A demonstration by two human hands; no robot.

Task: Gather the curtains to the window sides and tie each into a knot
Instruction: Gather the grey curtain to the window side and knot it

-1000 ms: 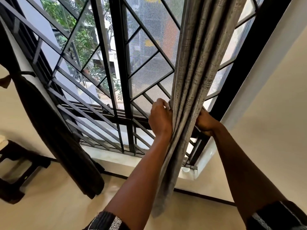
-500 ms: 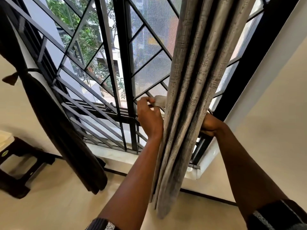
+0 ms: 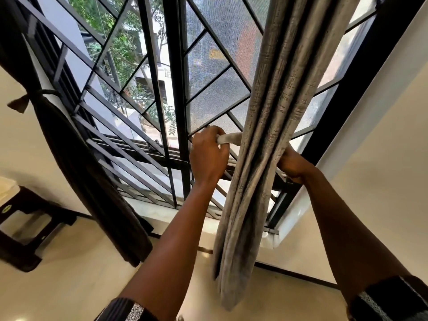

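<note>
Tying in hand: left hand (image 3: pixel 208 156) pinching a pale strip (image 3: pixel 229 138) beside the gathered grey curtain (image 3: pixel 266 135), right hand (image 3: pixel 293 166) curled round its folds, at the right of the window (image 3: pixel 208 89). Next, probably: passing the strip round and cinching it without spilling folds. Beyond: cream floor (image 3: pixel 81 286), stool (image 3: pixel 20 230), dark curtain (image 3: pixel 92 181) already tied at left.

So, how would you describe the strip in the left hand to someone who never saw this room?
Start at the black window grille and find the grey curtain bunched at its right. From the curtain's left edge a pale band runs sideways into the left hand. Unlike the hanging folds, it is narrow, plain and horizontal.
</note>
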